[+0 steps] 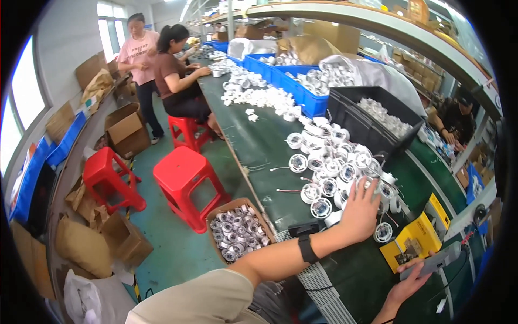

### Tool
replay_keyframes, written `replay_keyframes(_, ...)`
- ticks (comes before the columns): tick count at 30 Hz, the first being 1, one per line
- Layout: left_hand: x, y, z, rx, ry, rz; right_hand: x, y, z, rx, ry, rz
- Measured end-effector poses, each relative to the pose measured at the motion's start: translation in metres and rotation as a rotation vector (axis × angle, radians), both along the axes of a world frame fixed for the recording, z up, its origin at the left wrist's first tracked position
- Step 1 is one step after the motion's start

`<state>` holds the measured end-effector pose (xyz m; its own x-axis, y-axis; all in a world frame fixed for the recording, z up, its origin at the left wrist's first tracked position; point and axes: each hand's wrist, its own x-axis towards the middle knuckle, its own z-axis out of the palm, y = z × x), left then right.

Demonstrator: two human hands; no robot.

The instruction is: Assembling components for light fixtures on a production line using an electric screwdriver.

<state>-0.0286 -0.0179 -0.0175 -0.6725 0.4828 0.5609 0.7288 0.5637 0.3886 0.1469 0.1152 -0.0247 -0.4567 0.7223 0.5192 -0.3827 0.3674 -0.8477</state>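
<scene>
My left hand (360,213) reaches over the near edge of a pile of round white plastic housings (329,167), its fingers spread and its palm down. Several housings show dark round insides, and some trail thin wires. Whether the fingertips touch them I cannot tell. In my right hand (407,286) is a grey corded electric screwdriver (436,261), with the fingers wrapped round its body. Beside its near end stands an open yellow box (396,254) with small dark metal pieces in it. One loose round housing (383,232) lies between my left hand and that box.
A black crate (372,121) of small pale parts and blue bins (307,100) line the bench's back. A cardboard box of round parts (240,232) stands by the bench's left edge. Red stools (183,173) are on the floor. Two people are at the far left, another across the bench.
</scene>
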Motion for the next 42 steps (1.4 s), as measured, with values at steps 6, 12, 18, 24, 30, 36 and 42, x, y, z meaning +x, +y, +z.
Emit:
replay_keyframes(6, 0.000, 0.007, -0.003, 0.203, 0.065, -0.001, 0.005, 0.014, -0.002, 0.066, -0.051, 0.097)
replay_keyframes(12, -0.002, 0.005, 0.002, 0.326, 0.034, 0.012, 0.010, 0.044, -0.019, 0.021, -0.028, 0.091)
replay_keyframes(18, -0.004, 0.004, -0.002, 0.308, 0.014, 0.014, 0.041, 0.103, 0.010, 0.364, -0.185, -0.641)
replay_keyframes(24, 0.000, 0.000, 0.008, 0.364, 0.115, 0.056, 0.151, 0.236, 0.006, 0.784, -0.944, -1.521)
replay_keyframes(30, 0.017, 0.011, 0.013, 0.506, 0.187, -0.161, 0.262, 0.350, -0.096, 0.422, -1.344, -1.114)
replay_keyframes(36, 0.034, 0.007, 0.010, 0.656, 0.179, -0.399, 0.198, 0.256, -0.058, 0.428, -1.288, -1.091)
replay_keyframes(42, 0.051, 0.006, 0.011, 0.683, 0.140, -0.646, 0.155, 0.194, -0.020, 0.554, -0.735, -0.992)
